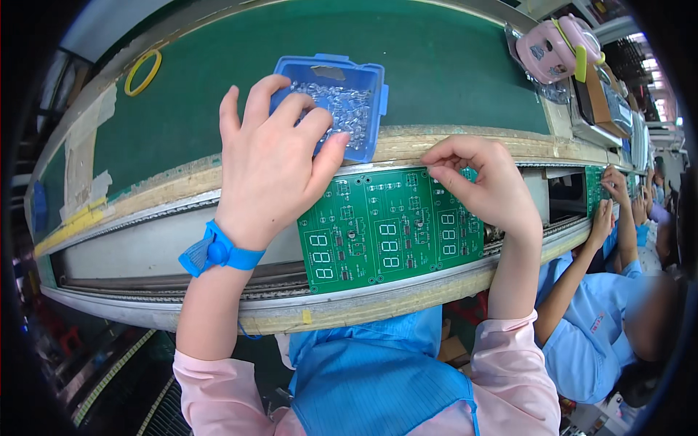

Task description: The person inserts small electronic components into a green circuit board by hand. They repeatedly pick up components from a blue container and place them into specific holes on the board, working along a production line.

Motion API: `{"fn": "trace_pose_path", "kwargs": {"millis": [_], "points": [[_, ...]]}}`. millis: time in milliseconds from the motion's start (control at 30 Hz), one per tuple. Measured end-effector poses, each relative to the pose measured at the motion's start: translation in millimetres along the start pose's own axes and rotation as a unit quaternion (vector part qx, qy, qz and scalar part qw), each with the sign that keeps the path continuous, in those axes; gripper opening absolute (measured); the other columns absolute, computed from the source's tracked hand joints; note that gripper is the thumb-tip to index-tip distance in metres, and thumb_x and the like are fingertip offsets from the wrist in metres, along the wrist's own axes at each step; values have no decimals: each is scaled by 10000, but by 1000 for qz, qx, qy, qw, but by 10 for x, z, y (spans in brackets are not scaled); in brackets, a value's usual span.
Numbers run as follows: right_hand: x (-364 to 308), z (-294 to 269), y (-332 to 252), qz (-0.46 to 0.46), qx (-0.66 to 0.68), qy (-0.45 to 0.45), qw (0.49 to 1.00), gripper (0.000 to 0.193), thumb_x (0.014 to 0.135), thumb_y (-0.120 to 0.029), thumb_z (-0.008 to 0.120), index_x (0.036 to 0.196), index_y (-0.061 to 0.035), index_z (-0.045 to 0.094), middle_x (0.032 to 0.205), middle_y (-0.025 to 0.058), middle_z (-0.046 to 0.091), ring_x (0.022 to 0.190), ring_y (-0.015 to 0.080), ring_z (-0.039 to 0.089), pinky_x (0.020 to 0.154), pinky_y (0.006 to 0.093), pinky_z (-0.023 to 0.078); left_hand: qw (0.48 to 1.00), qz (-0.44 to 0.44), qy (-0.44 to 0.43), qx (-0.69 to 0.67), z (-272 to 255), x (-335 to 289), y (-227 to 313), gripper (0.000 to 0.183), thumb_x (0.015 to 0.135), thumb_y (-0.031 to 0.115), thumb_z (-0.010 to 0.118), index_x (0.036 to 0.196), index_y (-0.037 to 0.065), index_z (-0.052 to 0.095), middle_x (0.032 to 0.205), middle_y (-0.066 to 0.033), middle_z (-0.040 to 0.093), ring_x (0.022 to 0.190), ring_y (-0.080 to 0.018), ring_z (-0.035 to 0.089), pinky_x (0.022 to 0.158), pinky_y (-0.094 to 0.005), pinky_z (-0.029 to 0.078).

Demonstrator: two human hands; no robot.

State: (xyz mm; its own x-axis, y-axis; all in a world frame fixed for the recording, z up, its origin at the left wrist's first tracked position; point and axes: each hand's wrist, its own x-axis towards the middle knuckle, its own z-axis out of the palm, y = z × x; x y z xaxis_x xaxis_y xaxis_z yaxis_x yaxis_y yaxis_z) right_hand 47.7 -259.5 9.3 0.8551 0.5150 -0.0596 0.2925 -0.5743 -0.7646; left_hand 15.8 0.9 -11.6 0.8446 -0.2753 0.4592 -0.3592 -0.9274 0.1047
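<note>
My left hand [280,156] reaches over a blue plastic bin [383,102], its fingers spread and curled above the small clear components [349,109] inside. No part shows in its grasp, though the fingertips partly hide the contents. A blue wrist strap [222,252] is on that wrist. Below the bin lies a green circuit board [363,240] with outlined digit displays and several small parts mounted. Over the board's far right part, my right hand [483,178] has thumb and forefinger pinched together. Whatever they hold is too small to name.
The board rests between the rails of a conveyor track [145,280]. A green work surface [451,65] lies beyond, with a yellow ring [143,73] at left and a pink container [556,51] at far right. Another person in blue [596,327] handles a board farther along.
</note>
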Motion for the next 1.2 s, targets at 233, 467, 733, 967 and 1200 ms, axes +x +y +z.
{"fn": "trace_pose_path", "kwargs": {"millis": [233, 467, 733, 967, 1200], "points": [[19, 159, -18, -105, -47, -11, 993, 146, 841, 42, 639, 955, -5, 717, 913, 134, 682, 841, 310, 651, 748, 387, 524, 1000, -17, 18, -7, 36, -51, 32, 226, 889, 268, 628, 863, 54, 698, 976, -65, 664, 1184, -294, 531, 1029, -646, 341], [69, 174, -17, -136, -82, -17, 987, 128, 827, 44, 651, 927, -12, 706, 912, 112, 680, 875, 300, 631, 796, 396, 502, 996, -34, 27, -72, 84, -72, 23, 141, 864, 167, 617, 851, 45, 685, 935, -80, 654, 1125, -298, 548, 1000, -570, 387], [34, 228, -82, -42, -11, -9, 999, 135, 806, 28, 676, 935, -8, 700, 852, 127, 684, 846, 313, 635, 782, 388, 505, 996, -26, 16, -85, 46, -96, -3, 184, 916, 188, 617, 863, 28, 692, 949, -82, 657, 1105, -309, 543, 1009, -487, 371], [57, 215, -14, -149, -108, -17, 983, 83, 802, 26, 665, 884, 16, 670, 860, 150, 669, 862, 336, 619, 781, 411, 505, 995, -25, 5, -98, 22, -115, 2, 219, 933, 208, 615, 875, 21, 713, 965, -77, 658, 1111, -302, 541, 1017, -505, 359], [32, 257, -77, -145, -139, -16, 979, 86, 786, 32, 665, 871, 22, 664, 880, 145, 661, 880, 338, 604, 801, 415, 498, 994, -32, -7, -101, 4, -161, 21, 233, 931, 228, 624, 908, 19, 725, 1042, -79, 680, 1159, -307, 536, 1057, -550, 334]]}}
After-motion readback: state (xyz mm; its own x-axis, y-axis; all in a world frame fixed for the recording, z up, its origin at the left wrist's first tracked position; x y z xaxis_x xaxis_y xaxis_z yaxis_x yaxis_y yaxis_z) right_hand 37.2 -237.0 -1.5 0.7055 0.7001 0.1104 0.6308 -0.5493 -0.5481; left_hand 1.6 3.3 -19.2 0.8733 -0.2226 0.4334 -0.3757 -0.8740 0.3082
